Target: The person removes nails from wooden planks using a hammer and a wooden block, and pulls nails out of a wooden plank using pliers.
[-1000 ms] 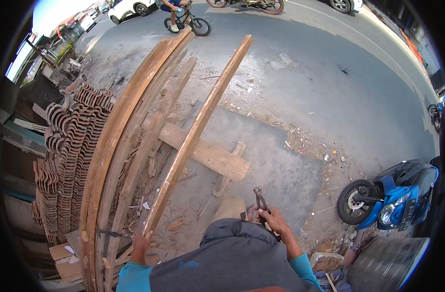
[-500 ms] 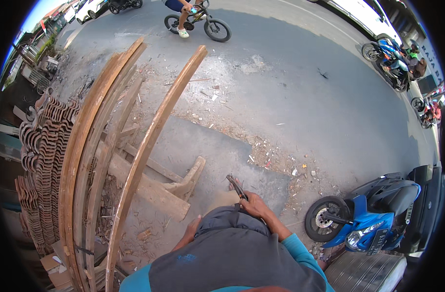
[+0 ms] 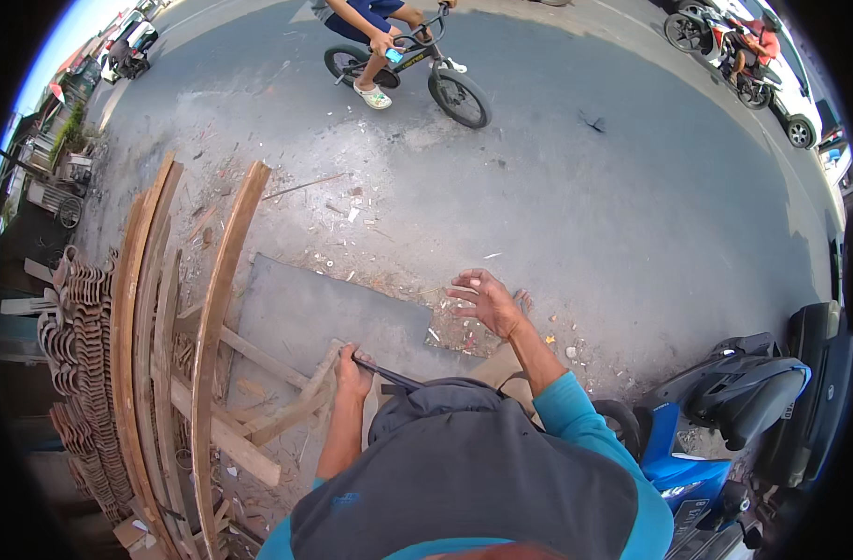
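My left hand (image 3: 353, 378) is closed round one end of a slim black object (image 3: 387, 372). Its other end reaches the dark grey cloth (image 3: 445, 401) at my waist; I cannot tell whether it is a tool handle or a strap. My right hand (image 3: 487, 303) is raised in front of me to the right, fingers apart and nothing in it. Beside my left hand lies a rough wooden frame of nailed pieces (image 3: 296, 411) on the ground.
Long wooden beams (image 3: 223, 289) lean at my left beside stacked clay roof tiles (image 3: 76, 373). Rubble (image 3: 380, 271) litters the ground ahead. A person on a bicycle (image 3: 408, 65) is on the road. A blue motorbike (image 3: 674, 457) stands at my right; a motorbike with a rider (image 3: 739, 56) is far right.
Black pincers were in my right hand; that hand is now empty, raised and spread. My left hand has come forward, gripping the slim black object. The cyclist is nearer, and my view has shifted.
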Tool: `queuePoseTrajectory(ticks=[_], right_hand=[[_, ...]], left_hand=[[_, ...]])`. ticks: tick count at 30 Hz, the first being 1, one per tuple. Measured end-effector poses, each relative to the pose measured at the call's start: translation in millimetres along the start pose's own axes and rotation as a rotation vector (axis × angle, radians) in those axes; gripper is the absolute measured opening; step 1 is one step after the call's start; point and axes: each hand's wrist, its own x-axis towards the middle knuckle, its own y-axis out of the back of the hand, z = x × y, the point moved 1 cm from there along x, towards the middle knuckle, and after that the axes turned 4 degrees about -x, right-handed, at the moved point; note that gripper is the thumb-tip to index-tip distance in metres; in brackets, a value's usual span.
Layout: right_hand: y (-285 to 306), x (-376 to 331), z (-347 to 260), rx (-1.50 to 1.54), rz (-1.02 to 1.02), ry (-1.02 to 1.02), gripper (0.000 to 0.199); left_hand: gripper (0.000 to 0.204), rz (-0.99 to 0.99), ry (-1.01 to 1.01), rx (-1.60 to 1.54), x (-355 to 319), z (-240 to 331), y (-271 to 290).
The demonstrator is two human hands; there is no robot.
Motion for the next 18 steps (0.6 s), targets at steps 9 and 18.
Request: queuePoseTrajectory(ticks=[9,18], right_hand=[[233.3,8.3,-88.5,0.428,0.298,-0.016,0.058],[244.0,-27.7,-46.6,0.023,0.400,-0.330,0.047]], left_hand=[[0.022,0.508,0.117,-0.092,-46.1,-69.9,-5.7],[0.014,0.190,0.093,0.106,27.9,-67.4,-97.8]])
